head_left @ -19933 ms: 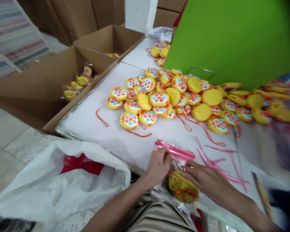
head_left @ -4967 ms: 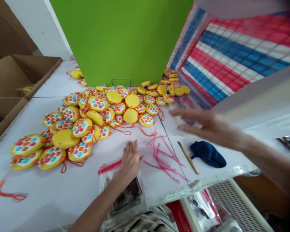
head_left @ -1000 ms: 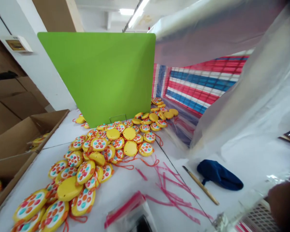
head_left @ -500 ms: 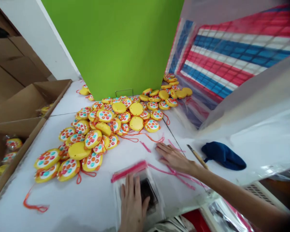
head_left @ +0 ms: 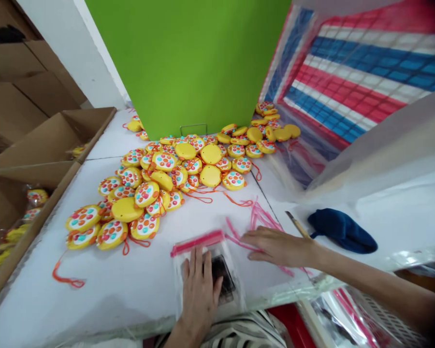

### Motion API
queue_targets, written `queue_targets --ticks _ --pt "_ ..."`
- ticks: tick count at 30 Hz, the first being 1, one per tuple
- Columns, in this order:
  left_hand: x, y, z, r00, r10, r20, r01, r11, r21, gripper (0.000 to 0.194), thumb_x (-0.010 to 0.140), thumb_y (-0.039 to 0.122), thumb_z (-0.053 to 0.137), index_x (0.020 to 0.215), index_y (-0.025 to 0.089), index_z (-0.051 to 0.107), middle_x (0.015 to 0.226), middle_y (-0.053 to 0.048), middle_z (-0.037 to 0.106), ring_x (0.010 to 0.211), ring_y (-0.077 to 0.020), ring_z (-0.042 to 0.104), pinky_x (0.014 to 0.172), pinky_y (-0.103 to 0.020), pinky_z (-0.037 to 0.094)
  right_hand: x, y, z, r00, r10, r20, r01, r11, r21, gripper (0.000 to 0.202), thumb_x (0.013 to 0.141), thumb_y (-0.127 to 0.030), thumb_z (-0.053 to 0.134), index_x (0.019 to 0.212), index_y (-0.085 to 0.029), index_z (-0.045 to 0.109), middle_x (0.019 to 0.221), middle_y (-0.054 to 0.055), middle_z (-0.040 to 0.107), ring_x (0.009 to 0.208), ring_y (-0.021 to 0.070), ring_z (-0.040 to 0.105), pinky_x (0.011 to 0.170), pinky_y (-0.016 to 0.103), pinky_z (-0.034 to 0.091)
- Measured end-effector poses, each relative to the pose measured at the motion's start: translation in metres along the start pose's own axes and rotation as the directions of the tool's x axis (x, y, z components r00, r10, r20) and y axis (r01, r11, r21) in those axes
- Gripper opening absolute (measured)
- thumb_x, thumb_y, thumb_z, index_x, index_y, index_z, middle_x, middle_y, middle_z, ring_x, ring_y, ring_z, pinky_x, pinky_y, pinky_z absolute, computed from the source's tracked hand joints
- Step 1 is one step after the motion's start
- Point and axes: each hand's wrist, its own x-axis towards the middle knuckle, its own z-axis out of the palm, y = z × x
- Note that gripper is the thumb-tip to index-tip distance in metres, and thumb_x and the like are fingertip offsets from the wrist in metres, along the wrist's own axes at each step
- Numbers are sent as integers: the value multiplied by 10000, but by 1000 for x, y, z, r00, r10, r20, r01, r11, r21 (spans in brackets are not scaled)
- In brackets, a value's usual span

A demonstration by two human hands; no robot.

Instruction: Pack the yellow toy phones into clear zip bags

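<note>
My left hand [head_left: 198, 285] lies flat with fingers spread on a stack of clear plastic bags [head_left: 177, 270] at the table's front. The bags have a pink top strip [head_left: 197, 243] and a black printed patch. My right hand [head_left: 271, 245] rests palm down with fingers stretched out over loose thin pink plastic strips [head_left: 264, 216], just right of the bags. Its thumb is hidden. Beyond both hands spreads a pile of yellow oval trinkets [head_left: 145, 194], some showing white faces with coloured dots, with orange cord loops.
A craft knife [head_left: 296, 224] and a dark blue cloth item [head_left: 342, 231] lie at right. A cardboard box [head_left: 54, 212] with bagged trinkets stands at left. A green panel [head_left: 192, 67] rises behind the pile. An orange cord [head_left: 67, 278] lies at front left.
My right hand has come back towards me and swept over the pink strips, which are now bunched beyond it. My left hand stays on the bags. The view has shifted slightly.
</note>
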Motion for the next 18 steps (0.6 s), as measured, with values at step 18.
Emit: queue_targets --ticks 18 --pt "37 -9 8 983 22 -181 -54 983 -174 238 908 116 367 916 177 596 864 -53 613 815 -203 559 743 -342 451 103 115 -33 843 371 -390 -205 892 404 648 715 -84 525 1352 -117 410 1436 179 353 1321 331 320 1071 532 288"
